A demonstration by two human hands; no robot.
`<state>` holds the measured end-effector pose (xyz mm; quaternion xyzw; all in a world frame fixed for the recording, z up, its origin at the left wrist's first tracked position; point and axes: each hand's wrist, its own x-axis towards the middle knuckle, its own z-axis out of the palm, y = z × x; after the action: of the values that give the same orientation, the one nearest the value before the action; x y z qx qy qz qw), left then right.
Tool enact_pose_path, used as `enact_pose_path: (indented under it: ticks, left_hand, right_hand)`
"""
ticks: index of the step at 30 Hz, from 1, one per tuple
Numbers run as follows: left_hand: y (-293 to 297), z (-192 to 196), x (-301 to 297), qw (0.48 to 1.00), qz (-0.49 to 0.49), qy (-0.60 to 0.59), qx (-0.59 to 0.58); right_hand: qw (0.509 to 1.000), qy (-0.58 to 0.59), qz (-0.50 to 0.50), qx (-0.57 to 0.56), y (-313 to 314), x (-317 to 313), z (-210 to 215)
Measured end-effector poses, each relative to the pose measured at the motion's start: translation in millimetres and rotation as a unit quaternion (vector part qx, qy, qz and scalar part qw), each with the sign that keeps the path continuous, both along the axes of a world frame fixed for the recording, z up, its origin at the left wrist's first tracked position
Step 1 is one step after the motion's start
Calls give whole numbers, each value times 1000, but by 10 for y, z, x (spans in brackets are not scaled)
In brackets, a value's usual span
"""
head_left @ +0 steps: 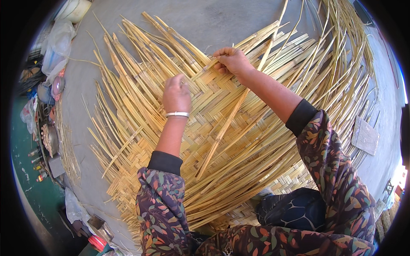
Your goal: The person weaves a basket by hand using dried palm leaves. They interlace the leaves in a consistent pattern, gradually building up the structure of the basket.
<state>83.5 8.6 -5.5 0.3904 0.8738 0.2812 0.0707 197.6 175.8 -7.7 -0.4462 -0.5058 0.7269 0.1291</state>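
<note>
Bamboo mat point(222, 128): pale yellow flat strips woven in a herringbone pattern, spread on the grey concrete floor point(205, 21); the woven part lies under and between both forearms, and loose strip ends fan out from it to the left, the top and the right.

Left hand point(176, 94): back of the hand up, fingers curled down and together onto the woven area near its upper left edge; it seems to press or pinch strips there, though the fingertips are hidden, so I cannot tell for certain whether a strip is clamped. A pale bangle point(177, 114) sits at the wrist.

Right hand point(232, 61): fingers closed together on loose strip ends at the top edge of the weave, apparently pinching one or two of them.

Long strip point(232, 115): one wider strip runs diagonally from near the right hand down toward the person's lap, lying over the weave.

Sleeves: dark floral fabric with black cuffs point(164, 162).

Surroundings: plastic bags point(57, 47) and small clutter along the left edge, a pale bucket point(74, 8) at top left, a flat grey slab point(365, 136) on the floor at right.

Risk, as I judge it: the pinched strips are thin and could split or kink if bent sharply at the weave edge. If the left hand lifts, neighbouring strips may spring up and loosen the pattern. Sharp strip edges could cut a finger sliding along them.
</note>
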Motion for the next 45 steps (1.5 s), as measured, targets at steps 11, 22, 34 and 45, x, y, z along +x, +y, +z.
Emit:
enact_pose_path:
  ticks: [11, 22, 34, 45]
  left_hand:
    - [456, 116, 19, 993, -17, -72, -90]
    - [539, 139, 115, 994, 57, -17, -94]
    - [578, 395, -32, 985, 48, -45, -157]
    - [499, 215, -23, 991, 107, -74, -42]
  right_hand:
    - [984, 145, 77, -72, 102, 64, -11]
    - [888, -136, 219, 381, 221, -478, -97]
    - [915, -107, 361, 146, 354, -606, 36]
    - [943, -18, 308, 127, 291, -437, 109]
